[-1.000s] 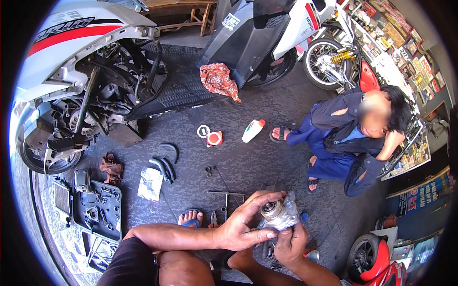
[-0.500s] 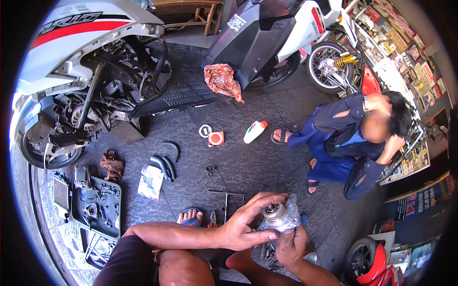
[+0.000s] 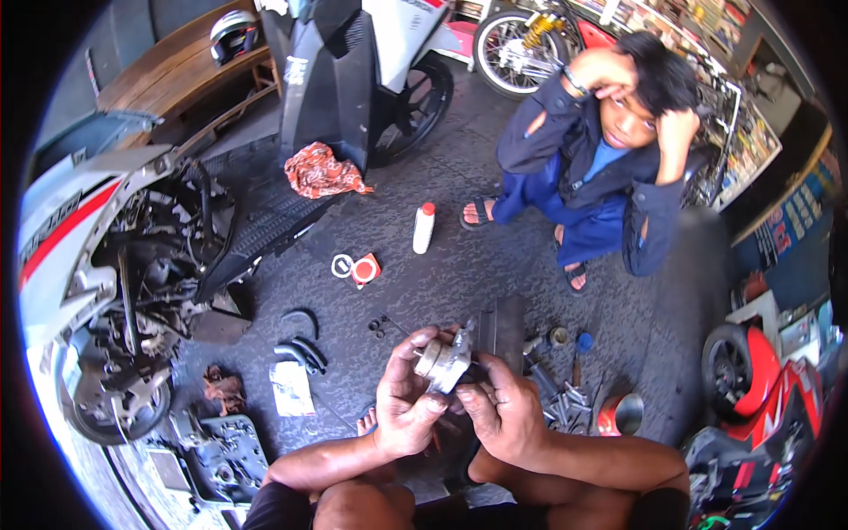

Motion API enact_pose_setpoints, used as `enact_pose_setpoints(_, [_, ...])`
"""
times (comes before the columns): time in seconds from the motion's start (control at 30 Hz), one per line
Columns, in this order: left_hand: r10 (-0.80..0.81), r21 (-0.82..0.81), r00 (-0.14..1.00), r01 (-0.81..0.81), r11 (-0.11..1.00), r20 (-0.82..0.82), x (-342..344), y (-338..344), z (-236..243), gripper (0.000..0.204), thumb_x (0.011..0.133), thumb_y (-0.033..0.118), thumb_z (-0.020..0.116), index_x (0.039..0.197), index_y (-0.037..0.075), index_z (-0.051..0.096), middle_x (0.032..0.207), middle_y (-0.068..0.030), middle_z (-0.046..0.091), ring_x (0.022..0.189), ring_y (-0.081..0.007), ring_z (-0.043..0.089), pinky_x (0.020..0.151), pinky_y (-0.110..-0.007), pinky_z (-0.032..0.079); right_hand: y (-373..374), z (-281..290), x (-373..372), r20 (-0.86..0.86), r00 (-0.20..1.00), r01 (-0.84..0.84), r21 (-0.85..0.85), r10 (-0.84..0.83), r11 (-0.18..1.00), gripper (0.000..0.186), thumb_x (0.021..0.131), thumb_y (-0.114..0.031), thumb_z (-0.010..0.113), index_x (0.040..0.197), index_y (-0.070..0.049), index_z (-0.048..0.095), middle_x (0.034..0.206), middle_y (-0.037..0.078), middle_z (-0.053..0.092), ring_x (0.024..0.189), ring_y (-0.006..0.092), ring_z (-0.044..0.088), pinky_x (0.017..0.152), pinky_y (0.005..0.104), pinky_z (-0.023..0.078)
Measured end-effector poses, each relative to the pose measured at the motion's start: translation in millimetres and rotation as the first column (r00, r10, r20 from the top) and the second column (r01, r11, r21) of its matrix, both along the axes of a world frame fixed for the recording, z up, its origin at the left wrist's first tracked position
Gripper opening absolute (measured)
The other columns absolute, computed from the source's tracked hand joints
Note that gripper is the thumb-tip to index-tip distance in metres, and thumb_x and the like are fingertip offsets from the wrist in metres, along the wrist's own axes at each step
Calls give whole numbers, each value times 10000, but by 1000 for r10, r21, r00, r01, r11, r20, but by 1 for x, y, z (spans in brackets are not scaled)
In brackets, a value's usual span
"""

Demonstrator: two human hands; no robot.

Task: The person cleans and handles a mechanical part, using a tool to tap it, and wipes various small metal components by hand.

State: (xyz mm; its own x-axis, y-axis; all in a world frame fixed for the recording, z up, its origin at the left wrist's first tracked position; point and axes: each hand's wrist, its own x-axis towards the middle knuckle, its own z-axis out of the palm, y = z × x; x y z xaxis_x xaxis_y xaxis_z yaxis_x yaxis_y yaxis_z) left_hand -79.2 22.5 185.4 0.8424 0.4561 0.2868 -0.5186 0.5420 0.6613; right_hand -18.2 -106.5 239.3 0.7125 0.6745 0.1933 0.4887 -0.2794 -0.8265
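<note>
My left hand (image 3: 402, 406) is wrapped round a silvery cylindrical metal housing with a flange (image 3: 442, 362), fingers along its upper left and thumb below. My right hand (image 3: 508, 415) grips the same housing from the lower right, its thumb near the underside. The housing is held above the floor in front of me, now tilted on its side. Below and beside my hands lie curved black hoses (image 3: 305, 353), a white packet (image 3: 291, 389), small black rings (image 3: 377, 325) and, to the right, several metal tools (image 3: 565, 402) near a red tin (image 3: 618, 413).
A disassembled scooter (image 3: 132, 265) stands left, with a parts tray (image 3: 247, 442) below it. Ahead are another scooter (image 3: 318, 106), red patterned cloth (image 3: 322, 170), bench (image 3: 168, 84) and white bottle (image 3: 423, 228). A crouching person (image 3: 592, 203) is at right, above a red motorbike (image 3: 760, 380).
My hands have shifted left and turned the housing from face-up toward its side. The view has moved, showing more of the bench and helmet, and tools on the right are uncovered.
</note>
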Motion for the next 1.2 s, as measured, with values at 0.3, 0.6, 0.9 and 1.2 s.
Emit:
enact_pose_setpoints(0.3, [2,40,1000,-2,999,5,5,9,-5,787,892,398,748,1454,-5,373,1368,-198,508,1292,-336,523,1115,-482,404,11,17,9,29,999,-16,25,15,1000,390,935,-306,703,1097,34,601,769,194,686,662,328,706,597,412,549])
enact_pose_setpoints(0.6, [-357,-197,933,341,919,-51,12,-13,24,656,934,455,661,1363,20,422,1279,-117,548,1216,-233,523,1062,-414,396,10,44,40,197,978,2,341,-73,940,757,992,-669,349,1018,43,605,1061,185,650,918,235,649,800,343,502])
enact_pose_setpoints(0.9, [-485,-367,869,485,794,99,21,-21,40,464,989,282,606,1358,73,419,1228,-81,521,1190,-205,507,1042,-407,399,15,36,36,38,995,-101,459,94,883,853,982,-720,89,786,-18,532,906,140,628,919,278,610,916,442,472])
enact_pose_setpoints(1.2, [-507,-376,847,527,762,161,16,-22,37,459,992,268,601,1354,75,396,1190,-57,480,1188,-182,483,1043,-388,389,22,39,28,137,991,-69,435,10,898,791,1004,-670,72,698,-52,461,799,140,610,867,293,605,854,433,485])
